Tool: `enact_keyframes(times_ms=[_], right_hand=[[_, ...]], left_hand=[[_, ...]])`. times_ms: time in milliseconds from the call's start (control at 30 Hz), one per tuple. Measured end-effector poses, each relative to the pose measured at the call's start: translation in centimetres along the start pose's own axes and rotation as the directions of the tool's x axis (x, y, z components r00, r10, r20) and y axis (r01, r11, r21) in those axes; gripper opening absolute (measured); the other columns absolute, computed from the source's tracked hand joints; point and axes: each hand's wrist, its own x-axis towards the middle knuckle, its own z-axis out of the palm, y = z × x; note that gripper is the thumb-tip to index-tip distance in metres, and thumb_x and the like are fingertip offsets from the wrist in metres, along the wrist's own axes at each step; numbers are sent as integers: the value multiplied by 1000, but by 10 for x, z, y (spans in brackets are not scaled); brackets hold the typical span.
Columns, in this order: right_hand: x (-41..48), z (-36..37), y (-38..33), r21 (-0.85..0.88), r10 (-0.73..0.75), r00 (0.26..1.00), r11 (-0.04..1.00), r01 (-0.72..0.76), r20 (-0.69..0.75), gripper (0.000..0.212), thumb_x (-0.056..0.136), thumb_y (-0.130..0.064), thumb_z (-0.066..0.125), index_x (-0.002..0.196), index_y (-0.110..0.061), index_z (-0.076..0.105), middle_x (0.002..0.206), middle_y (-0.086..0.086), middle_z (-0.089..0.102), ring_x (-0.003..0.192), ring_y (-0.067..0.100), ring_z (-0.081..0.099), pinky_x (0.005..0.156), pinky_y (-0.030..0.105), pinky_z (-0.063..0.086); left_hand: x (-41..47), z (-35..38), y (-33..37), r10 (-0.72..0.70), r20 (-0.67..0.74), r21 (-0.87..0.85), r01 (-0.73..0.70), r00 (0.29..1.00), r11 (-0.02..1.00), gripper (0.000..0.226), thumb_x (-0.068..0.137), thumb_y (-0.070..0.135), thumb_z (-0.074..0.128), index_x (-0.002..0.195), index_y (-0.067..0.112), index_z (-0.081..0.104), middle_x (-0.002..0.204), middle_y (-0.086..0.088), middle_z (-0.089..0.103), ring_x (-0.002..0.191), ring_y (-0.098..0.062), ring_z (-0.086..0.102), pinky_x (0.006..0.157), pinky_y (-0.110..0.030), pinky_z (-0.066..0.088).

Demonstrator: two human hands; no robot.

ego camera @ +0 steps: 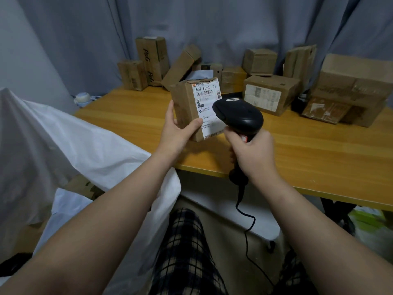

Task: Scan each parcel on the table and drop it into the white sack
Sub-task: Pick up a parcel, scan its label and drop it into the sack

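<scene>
Cardboard parcel (196, 109), glossy black scanner (238, 116)

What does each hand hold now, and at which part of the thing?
The left hand grips a labelled cardboard parcel at its lower left corner; the right hand grips the black scanner by its handle.
</scene>
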Motion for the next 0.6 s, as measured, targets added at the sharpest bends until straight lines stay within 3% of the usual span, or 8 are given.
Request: enact_keyframes(times_ms=[100,200,300,400,533,600], right_hand=[[-9,16,-14,57,-25,997,998,21,67,34,71,-41,67,68,-7,62,53,5,56,56,32,60,56,50,54],[-26,38,-25,142,-49,981,990,22,188,42,70,-42,69,73,-1,62,53,12,56,53,29,59,54,45,52],[-45,63,-28,182,-37,945,983,-24,325,37,81,-23,74,75,10,60,54,16,55,45,19,57,49,36,49],[-66,88,-24,115,-24,903,993,-28,430,21,84,-17,72,68,-5,64,54,4,58,51,15,59,56,38,51],[-82,116,-17,9,-8,883,1000,4,469,28,81,-21,70,65,-2,58,58,19,59,59,33,60,63,48,53],[-84,126,-16,-26,-1,880,1000,16,476,26,80,-23,70,64,-8,58,56,13,59,58,28,61,63,45,53]], left_hand=[[-11,-28,8,36,-10,61,-35,999,997,97,81,29,77,152,30,11,128,-4,52,118,-21,58,97,-38,52],[-32,-66,20,77,-6,199,-74,997,977,100,76,40,79,152,34,13,131,-3,52,118,-20,57,97,-41,52],[-57,-115,30,127,-8,409,-112,992,906,103,70,57,76,151,33,17,144,1,45,127,-13,49,104,-39,45],[-78,-164,34,142,-36,679,-80,989,730,106,64,76,66,150,37,19,142,0,43,127,-15,45,107,-39,40],[-104,-211,21,25,-62,924,48,998,379,90,73,68,65,148,39,23,120,-11,47,113,-31,48,99,-43,40],[-108,-226,5,-78,-67,961,86,995,265,85,76,66,63,147,39,26,119,-11,47,114,-32,47,94,-39,38]])
